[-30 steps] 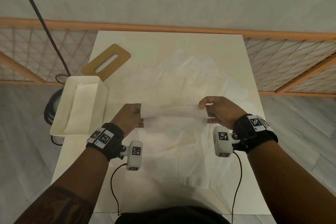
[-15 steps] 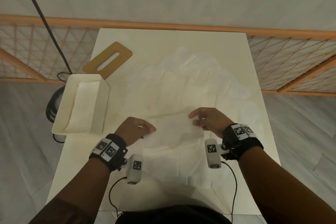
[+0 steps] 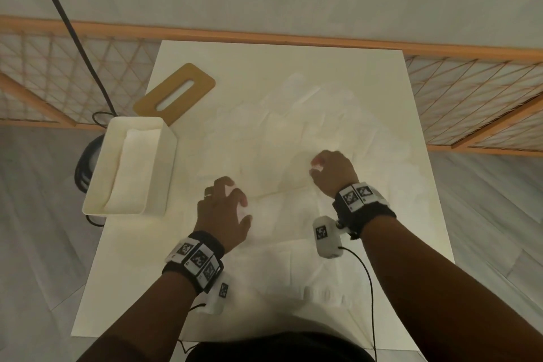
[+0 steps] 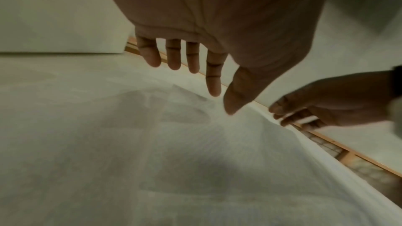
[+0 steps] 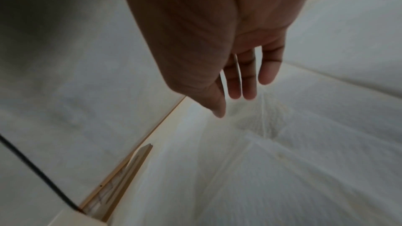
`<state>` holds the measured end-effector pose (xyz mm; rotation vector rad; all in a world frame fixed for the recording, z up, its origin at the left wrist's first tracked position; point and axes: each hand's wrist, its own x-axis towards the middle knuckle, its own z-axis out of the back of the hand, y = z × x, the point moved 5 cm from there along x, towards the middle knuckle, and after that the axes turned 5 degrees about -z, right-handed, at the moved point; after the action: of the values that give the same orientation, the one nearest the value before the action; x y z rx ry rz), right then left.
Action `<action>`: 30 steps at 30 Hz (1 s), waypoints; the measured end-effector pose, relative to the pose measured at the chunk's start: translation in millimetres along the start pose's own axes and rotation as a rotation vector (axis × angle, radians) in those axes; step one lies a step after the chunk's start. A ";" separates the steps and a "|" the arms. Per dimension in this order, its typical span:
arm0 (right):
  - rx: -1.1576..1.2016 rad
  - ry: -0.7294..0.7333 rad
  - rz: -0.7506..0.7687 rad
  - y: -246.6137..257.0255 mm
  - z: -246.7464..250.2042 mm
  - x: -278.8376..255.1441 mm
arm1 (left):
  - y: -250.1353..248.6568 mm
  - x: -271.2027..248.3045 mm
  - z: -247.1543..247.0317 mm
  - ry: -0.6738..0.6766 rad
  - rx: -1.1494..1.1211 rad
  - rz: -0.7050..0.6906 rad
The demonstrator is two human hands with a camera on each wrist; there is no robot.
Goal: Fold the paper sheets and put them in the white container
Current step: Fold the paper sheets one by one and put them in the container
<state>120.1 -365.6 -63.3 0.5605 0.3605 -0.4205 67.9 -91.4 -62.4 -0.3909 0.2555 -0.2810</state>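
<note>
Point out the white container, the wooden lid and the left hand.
white container [image 3: 164, 167]: head view, right outer wall.
wooden lid [image 3: 199, 82]: head view, far end beside the slot.
left hand [image 3: 221, 216]: head view, back of hand.

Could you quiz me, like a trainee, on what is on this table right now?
1. True or false: the white container stands left of the left hand.
2. What lies inside the container already? A) a wooden lid B) folded white paper C) a cable
3. Fill in: the wooden lid with a slot lies on the table just ____ the container.

Key
1. True.
2. B: folded paper fills its bottom.
3. Beyond, on the far side. Both hands, the right hand too, hover with loose fingers over spread paper sheets, gripping nothing.
</note>
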 end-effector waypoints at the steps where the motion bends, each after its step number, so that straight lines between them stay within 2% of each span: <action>1: 0.011 -0.022 -0.020 2.9 0.7 6.9 | -9.0 2.1 1.6 -0.022 0.018 -0.048; 3: 0.031 -0.059 -0.071 7.5 2.0 19.0 | -26.2 6.9 -3.0 0.013 0.052 -0.148; 5: 0.061 -0.070 -0.115 8.7 3.2 29.9 | -38.9 11.1 -12.1 0.115 0.083 -0.193; 8: 0.102 -0.046 -0.165 9.0 6.5 43.4 | -44.8 17.0 -22.6 0.203 0.111 -0.175; 13: 0.173 -0.049 -0.258 -1.7 10.7 56.8 | -42.3 21.5 -29.5 0.222 0.134 -0.152; 19: 0.005 -0.038 -0.150 -1.9 7.8 60.2 | -43.8 24.4 -31.0 0.244 0.145 -0.156; 21: 0.044 -0.025 -0.158 -2.2 8.7 62.2 | -44.7 25.7 -31.9 0.255 0.160 -0.154; 26: 0.203 -0.110 -0.159 0.5 20.0 58.2 | -44.3 28.1 -34.0 0.292 0.194 -0.145; 30: 0.264 -0.210 -0.079 1.2 33.0 46.1 | -45.1 30.1 -33.7 0.310 0.210 -0.148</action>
<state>167.1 -396.7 -56.8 0.7536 0.1259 -0.6026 76.0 -152.2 -79.9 -0.1565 0.4974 -0.5103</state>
